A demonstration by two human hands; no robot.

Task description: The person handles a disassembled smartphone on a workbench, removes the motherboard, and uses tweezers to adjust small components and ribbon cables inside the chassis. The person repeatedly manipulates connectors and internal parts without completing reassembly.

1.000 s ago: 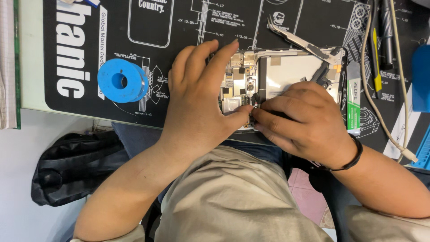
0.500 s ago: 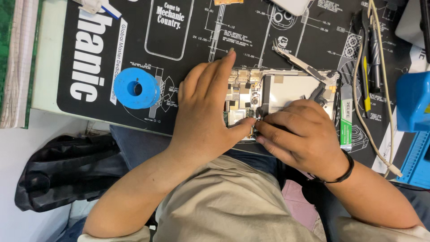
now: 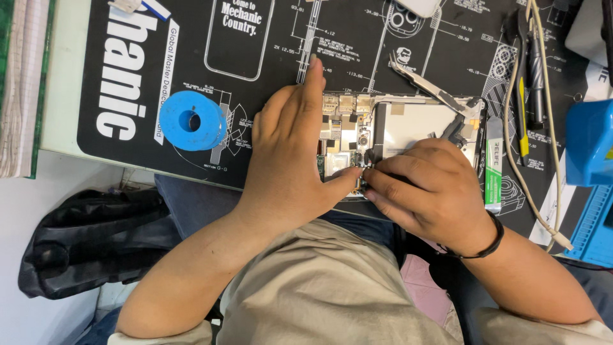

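An opened phone [image 3: 408, 124] lies on a black printed work mat [image 3: 268, 70], its circuit board and metal shield exposed. My left hand [image 3: 290, 163] rests flat over the phone's left end, the thumb pressing at its lower edge. My right hand [image 3: 424, 191], with a black band on the wrist, has its fingers pinched together at the board beside the left thumb. What it pinches is too small to make out. Metal tweezers [image 3: 424, 83] lie across the phone's upper right corner.
A blue tape roll [image 3: 190, 120] sits on the mat to the left. A green-labelled flat tool [image 3: 493, 169], a cable [image 3: 530, 128] and pens lie to the right, next to a blue box [image 3: 590, 144]. A black bag [image 3: 89, 239] lies below the table edge.
The view has shifted, so the mat and phone sit lower in frame. Both hands stay on the phone; the left index finger has stretched out straighter.
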